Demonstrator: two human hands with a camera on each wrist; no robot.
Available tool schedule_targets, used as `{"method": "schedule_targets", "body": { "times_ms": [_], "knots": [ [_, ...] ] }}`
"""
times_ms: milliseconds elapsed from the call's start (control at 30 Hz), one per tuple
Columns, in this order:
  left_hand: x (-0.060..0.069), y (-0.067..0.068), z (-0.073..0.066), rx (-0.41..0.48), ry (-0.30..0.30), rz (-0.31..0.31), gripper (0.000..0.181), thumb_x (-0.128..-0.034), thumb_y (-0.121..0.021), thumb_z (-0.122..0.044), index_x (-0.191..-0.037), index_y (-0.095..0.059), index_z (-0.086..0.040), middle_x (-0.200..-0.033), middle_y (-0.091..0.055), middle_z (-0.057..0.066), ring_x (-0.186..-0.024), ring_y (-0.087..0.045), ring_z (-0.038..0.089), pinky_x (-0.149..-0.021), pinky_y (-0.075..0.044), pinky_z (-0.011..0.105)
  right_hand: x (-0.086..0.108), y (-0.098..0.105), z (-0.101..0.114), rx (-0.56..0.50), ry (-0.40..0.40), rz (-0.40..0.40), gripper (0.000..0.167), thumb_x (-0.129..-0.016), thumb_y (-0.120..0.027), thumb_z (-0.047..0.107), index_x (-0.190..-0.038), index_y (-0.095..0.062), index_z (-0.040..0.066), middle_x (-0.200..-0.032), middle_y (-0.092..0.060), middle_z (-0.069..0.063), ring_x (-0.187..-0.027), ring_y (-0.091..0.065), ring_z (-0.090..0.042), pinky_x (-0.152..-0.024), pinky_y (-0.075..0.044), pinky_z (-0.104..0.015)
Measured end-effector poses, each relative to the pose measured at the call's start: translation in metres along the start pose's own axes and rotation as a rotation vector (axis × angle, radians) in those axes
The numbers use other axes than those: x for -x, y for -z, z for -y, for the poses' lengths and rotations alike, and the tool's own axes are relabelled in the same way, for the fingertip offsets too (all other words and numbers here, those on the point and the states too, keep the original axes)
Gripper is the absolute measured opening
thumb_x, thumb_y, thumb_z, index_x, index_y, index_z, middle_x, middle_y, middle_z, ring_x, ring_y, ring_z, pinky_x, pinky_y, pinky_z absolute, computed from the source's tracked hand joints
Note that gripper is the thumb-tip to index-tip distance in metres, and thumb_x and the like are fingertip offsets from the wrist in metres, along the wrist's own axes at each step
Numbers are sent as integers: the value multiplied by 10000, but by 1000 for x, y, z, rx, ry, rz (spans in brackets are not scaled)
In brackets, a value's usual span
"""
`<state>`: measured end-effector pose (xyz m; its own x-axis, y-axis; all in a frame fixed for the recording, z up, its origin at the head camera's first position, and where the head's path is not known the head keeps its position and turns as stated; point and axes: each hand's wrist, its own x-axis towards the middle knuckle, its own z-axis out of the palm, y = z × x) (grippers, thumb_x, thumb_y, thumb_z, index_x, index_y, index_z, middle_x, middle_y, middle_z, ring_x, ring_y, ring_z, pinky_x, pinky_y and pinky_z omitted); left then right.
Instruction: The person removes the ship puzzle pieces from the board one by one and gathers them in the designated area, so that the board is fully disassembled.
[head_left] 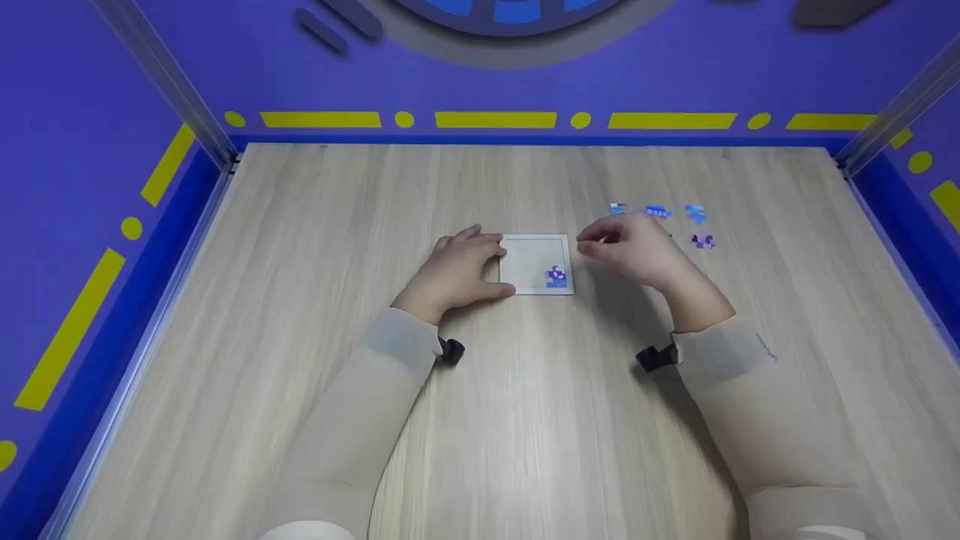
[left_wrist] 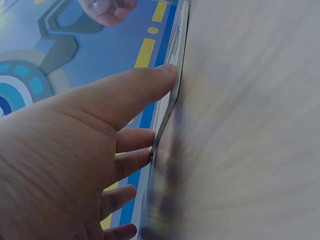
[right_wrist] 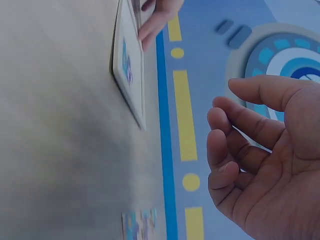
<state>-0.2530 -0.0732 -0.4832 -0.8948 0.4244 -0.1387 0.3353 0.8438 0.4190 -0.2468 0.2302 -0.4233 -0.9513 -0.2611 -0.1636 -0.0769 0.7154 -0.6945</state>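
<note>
A square white puzzle tray [head_left: 534, 238] lies flat on the table. Purple and blue jigsaw pieces [head_left: 556, 277] sit in its lower right corner. My left hand [head_left: 459, 271] rests at the tray's left side; its thumb [left_wrist: 150, 82] presses the near left corner while other fingers touch the left edge. Just off the tray's right edge, my right hand [head_left: 634, 247] hovers above the table. In the right wrist view, its fingers [right_wrist: 250, 122] are loosely bent, the thumb stands apart from them, and nothing shows between them.
Several loose jigsaw pieces lie beyond and right of my right hand, among them a blue piece [head_left: 695, 214] and a purple piece [head_left: 703, 241]. The hand may hide others. Blue panels [head_left: 495, 90] with yellow marks wall the wooden table [head_left: 480, 420] at the back and sides.
</note>
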Motion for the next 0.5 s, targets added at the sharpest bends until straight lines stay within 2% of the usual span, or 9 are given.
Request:
{"method": "schedule_targets", "body": {
  "times_ms": [300, 500],
  "knots": [
    [-2, 1, -3, -4, -1, 12, 728, -1004, -809, -599, -1585, -664, -184, -1814, -466, -5, -1774, -260, 320, -1431, -224, 592, -5, -25, -1, -4, 9, 33, 294, -1095, -731, 282, -1300, -836, 100, -1245, -781, -122, -1058, -637, -284, -874, -551, -360],
    [0, 0, 0, -6, 5, 2, 721, -1003, -808, -608, -1572, -673, -186, -1814, -465, -2, -1772, -265, 323, -1427, -236, 586, -10, -35, -6, -14, 54, 56, 278, -1073, -741, 235, -1274, -846, 75, -1205, -780, -132, -995, -628, -250, -808, -534, -332]
  ]
}}
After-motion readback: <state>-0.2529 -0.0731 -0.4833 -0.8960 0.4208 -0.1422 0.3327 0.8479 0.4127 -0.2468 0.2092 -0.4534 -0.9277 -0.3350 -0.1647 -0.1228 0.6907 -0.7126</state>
